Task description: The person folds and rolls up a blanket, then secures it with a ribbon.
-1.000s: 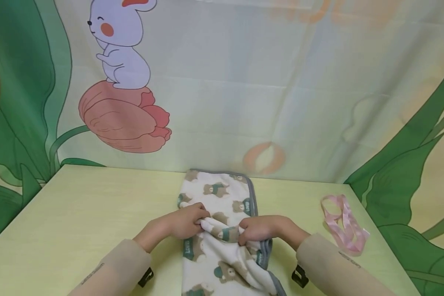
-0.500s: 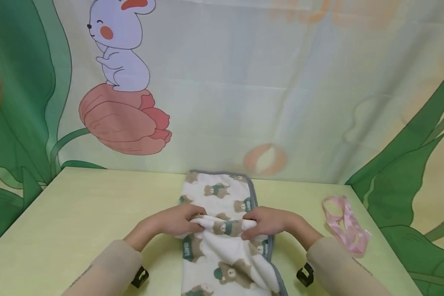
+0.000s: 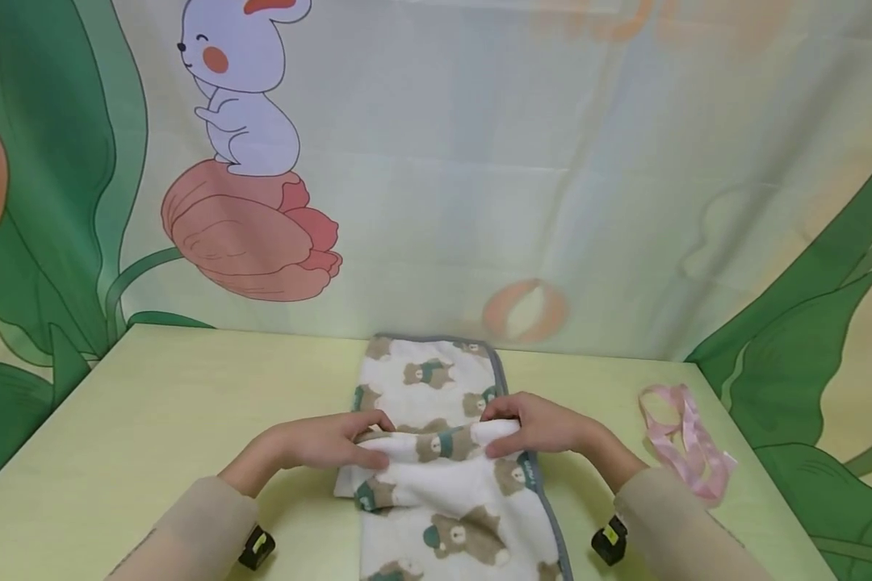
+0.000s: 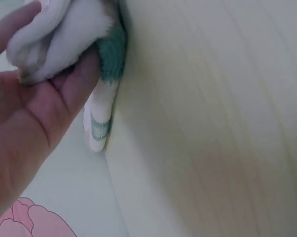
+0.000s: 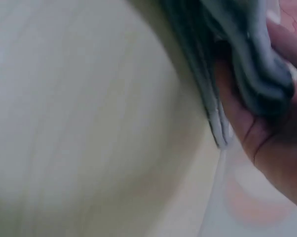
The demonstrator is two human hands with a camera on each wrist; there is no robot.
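Observation:
A white fleece blanket [image 3: 450,492] with brown bears, green patches and a grey border lies folded into a long strip on the table. Across its middle a raised fold runs from hand to hand. My left hand [image 3: 323,440] grips the left end of this fold, thumb on the near side. In the left wrist view the fleece [image 4: 79,39] is tucked between thumb and fingers. At the other end my right hand [image 3: 545,424] holds the fold by the grey-bordered side. The right wrist view shows layered grey edges [image 5: 257,74] inside that hand. Some fingers are hidden under the cloth.
A loosely looped pink ribbon [image 3: 686,444] lies on the right of the pale yellow table [image 3: 189,387]. Behind the table hangs a printed cloth backdrop [image 3: 421,161] with a rabbit and flowers.
Both hands have slid apart along the fold, the left leftward and the right rightward, to the blanket's sides. The fold between them has become wider and straighter. The ribbon stays put.

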